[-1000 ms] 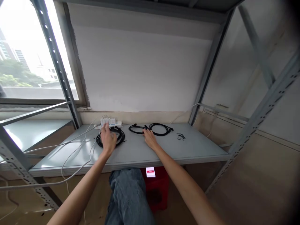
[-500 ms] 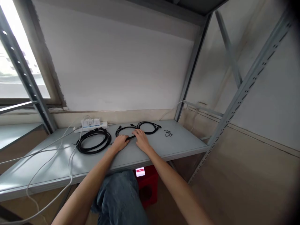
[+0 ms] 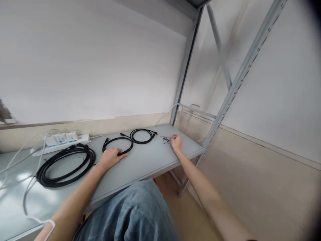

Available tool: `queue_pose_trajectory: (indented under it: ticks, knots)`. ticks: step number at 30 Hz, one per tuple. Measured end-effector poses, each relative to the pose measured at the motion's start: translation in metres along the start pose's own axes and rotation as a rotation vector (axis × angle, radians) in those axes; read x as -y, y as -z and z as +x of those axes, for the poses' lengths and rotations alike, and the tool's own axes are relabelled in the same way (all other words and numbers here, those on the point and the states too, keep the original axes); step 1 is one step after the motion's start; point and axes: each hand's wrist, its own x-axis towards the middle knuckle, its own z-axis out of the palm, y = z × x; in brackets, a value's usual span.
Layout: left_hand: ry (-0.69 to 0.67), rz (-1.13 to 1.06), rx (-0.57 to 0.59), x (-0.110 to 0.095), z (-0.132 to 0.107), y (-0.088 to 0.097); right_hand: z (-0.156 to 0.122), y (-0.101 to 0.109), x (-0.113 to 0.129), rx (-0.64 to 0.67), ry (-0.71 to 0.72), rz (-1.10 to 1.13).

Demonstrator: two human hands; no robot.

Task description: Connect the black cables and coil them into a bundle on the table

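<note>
My left hand (image 3: 111,156) lies flat with fingers stretched out on the near edge of a small coiled black cable (image 3: 117,145). A second small black coil (image 3: 142,136) lies just behind and to its right. My right hand (image 3: 176,142) has its fingers curled and bunched beside a little heap of black twist ties (image 3: 165,140) near the shelf's right end; whether it holds one I cannot tell. A larger, thicker black cable coil (image 3: 65,162) rests to the left of my left hand.
All of this lies on a grey metal shelf (image 3: 140,165) against a white wall. A white power strip (image 3: 61,140) with plugs and white cords stands at the back left. Slotted steel uprights (image 3: 233,85) frame the right end. My jeans-clad knee (image 3: 132,214) is below the front edge.
The view has swung right. My right hand left the small coils and moved right to the twist ties. My left hand stayed on the small coil, now laid flat.
</note>
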Motion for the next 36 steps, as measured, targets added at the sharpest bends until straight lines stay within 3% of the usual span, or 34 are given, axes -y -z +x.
queue_pose_trajectory:
  ticks: [3,8,13,20,25,36]
  knots:
    - [-0.028,0.012,0.034,0.001,0.013,0.002,0.003,-0.007,-0.003,0.069,-0.106,0.008]
    - [0.002,0.088,0.012,-0.002,0.025,0.0,0.004,-0.017,-0.003,0.159,-0.041,0.105]
    - [-0.03,0.077,0.015,-0.001,0.02,0.002,0.009,-0.022,-0.005,0.147,0.03,0.203]
    - [-0.012,-0.042,0.02,-0.009,0.01,0.014,0.002,-0.01,0.01,-0.017,0.248,0.417]
    - [-0.008,-0.018,0.032,-0.01,0.008,0.011,-0.005,-0.012,0.024,0.02,0.358,0.426]
    - [0.027,-0.032,0.019,-0.01,0.011,0.007,-0.004,-0.015,0.015,0.073,0.291,0.414]
